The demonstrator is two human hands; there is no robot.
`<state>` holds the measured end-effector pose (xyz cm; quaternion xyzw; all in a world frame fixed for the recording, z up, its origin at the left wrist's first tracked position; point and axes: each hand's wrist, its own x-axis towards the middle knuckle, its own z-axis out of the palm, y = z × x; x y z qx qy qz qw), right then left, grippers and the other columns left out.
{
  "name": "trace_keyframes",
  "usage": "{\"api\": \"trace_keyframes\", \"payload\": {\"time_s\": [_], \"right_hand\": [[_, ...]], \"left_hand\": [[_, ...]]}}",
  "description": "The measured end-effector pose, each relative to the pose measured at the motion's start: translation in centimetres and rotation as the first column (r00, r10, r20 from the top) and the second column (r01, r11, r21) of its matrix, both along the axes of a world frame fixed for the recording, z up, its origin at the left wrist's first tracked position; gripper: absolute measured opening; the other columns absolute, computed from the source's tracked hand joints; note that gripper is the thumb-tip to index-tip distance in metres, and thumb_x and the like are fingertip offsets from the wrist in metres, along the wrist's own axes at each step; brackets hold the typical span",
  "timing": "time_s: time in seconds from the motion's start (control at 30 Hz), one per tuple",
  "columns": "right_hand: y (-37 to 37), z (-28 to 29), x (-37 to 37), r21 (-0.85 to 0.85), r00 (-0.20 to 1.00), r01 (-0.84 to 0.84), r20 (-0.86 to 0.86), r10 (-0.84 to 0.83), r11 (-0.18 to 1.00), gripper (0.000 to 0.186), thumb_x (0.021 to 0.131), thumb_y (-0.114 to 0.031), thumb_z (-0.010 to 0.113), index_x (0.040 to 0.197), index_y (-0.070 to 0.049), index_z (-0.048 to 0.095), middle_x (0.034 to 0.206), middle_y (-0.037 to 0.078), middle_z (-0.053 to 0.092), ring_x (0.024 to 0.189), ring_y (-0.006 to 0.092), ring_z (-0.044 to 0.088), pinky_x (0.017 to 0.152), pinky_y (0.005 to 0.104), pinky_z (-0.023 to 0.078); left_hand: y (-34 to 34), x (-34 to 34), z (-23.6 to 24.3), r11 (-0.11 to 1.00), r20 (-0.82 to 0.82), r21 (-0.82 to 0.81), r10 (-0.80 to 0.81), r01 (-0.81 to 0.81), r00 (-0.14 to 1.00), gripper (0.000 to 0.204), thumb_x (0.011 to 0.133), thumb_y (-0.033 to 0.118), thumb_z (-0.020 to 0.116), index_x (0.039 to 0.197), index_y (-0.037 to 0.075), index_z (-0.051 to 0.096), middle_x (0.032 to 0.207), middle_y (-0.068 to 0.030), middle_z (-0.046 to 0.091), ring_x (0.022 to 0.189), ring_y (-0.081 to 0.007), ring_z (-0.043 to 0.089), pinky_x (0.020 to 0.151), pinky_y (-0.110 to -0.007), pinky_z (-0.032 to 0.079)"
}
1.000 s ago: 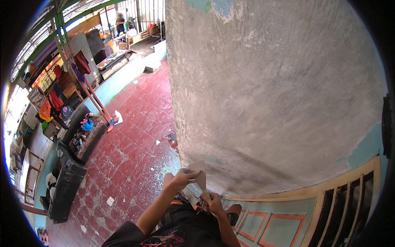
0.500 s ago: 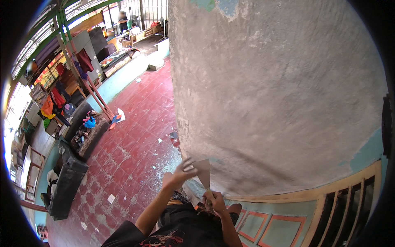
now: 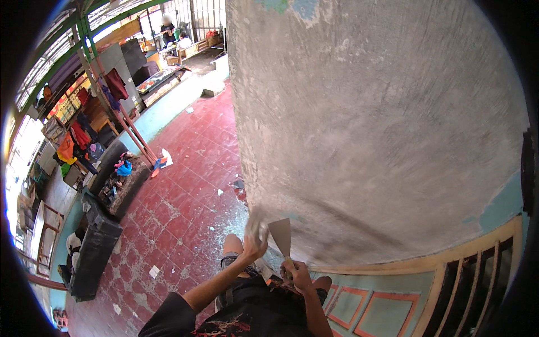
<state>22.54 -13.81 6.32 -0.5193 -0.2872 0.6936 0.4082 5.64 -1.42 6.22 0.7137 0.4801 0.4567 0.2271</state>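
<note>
My right hand (image 3: 298, 275) is closed round the handle of a putty knife (image 3: 281, 233). Its wide flat blade points up, in front of the lower part of a bare grey wall (image 3: 376, 123). Just left of the blade is my left hand (image 3: 255, 241), apart from it, with the fingers pointing upward. Motion smears those fingers, so whether they are spread or closed does not show. Pale flakes and dust (image 3: 231, 219) lie on the floor by the foot of the wall.
Red floor tiles (image 3: 179, 196) stretch away to the left, with scattered chips. A black sofa (image 3: 95, 255) and a worn seat piled with things (image 3: 120, 180) stand there. A barred wooden frame (image 3: 477, 275) is at lower right. Two people are far back.
My left hand has come off the putty knife's blade and moved slightly left. The right hand keeps its grip, nearly in place. My view has shifted a little.
</note>
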Motion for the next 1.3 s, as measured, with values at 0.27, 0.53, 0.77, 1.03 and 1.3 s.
{"api": "trace_keyframes", "payload": {"time_s": [0.27, 0.53, 0.77, 1.03, 1.3], "right_hand": [[0.7, 2.2, 0.5, -0.02, 0.995, -0.024, -0.102, 0.022, 1.0, 0.031, 0.098, -0.032, 0.054, 0.09, -0.002, 0.056, 0.068, 0.006, 0.055, 0.044, 0.0097, 0.044, 0.04, 0.0243, 0.034], [0.8, 1.8, 1.6, -0.035, 0.988, 0.069, -0.136, -0.073, 0.997, 0.029, 0.098, -0.03, 0.054, 0.091, -0.002, 0.055, 0.067, 0.006, 0.054, 0.046, 0.0104, 0.045, 0.041, 0.0248, 0.035], [1.0, 1.7, 2.2, -0.054, 1.0, -0.002, -0.025, 0.001, 0.999, 0.029, 0.098, -0.028, 0.055, 0.089, 0.0, 0.06, 0.068, 0.004, 0.058, 0.05, 0.0105, 0.05, 0.044, 0.025, 0.038], [0.2, -2.0, 1.4, -0.007, 0.997, 0.003, 0.079, -0.002, 1.0, 0.029, 0.098, -0.028, 0.053, 0.089, 0.0, 0.056, 0.069, 0.008, 0.057, 0.047, 0.0135, 0.049, 0.042, 0.0276, 0.039], [-1.8, -2.0, 1.5, 0.005, 0.95, 0.298, 0.1, -0.297, 0.955, 0.024, 0.1, -0.019, 0.049, 0.117, -0.002, 0.044, 0.073, 0.009, 0.057, 0.047, 0.0147, 0.051, 0.041, 0.0291, 0.041]], "left_hand": [[-0.3, -1.1, 0.8, 0.659, -0.493, -0.042, -0.667, 0.751, 0.558, 0.073, 0.088, 0.042, 0.055, 0.149, 0.01, 0.031, 0.156, -0.0121, 0.025, 0.145, -0.0289, 0.022, 0.119, -0.048, 0.018], [-1.0, -0.1, 1.8, 0.824, -0.452, -0.096, -0.536, 0.559, 0.713, 0.075, 0.088, 0.034, 0.056, 0.152, 0.011, 0.023, 0.157, -0.0124, 0.022, 0.145, -0.0319, 0.02, 0.119, -0.049, 0.015], [-0.4, 1.8, 1.3, 0.935, -0.33, -0.15, -0.353, 0.32, 0.875, 0.069, 0.092, 0.032, 0.056, 0.148, 0.003, 0.029, 0.153, -0.0193, 0.029, 0.143, -0.0345, 0.024, 0.118, -0.048, 0.019], [1.2, 1.1, -5.9, 0.877, -0.197, -0.478, -0.156, 0.044, 0.968, 0.063, 0.093, 0.037, 0.056, 0.139, -0.003, 0.042, 0.142, -0.0278, 0.042, 0.131, -0.042, 0.042, 0.112, -0.049, 0.028], [-4.3, 0.3, -12.3, 0.374, -0.131, -0.878, -0.788, 0.3, 0.601, 0.062, 0.095, 0.055, 0.041, 0.127, 0.005, 0.059, 0.129, -0.0227, 0.057, 0.121, -0.0409, 0.052, 0.103, -0.045, 0.039]]}}
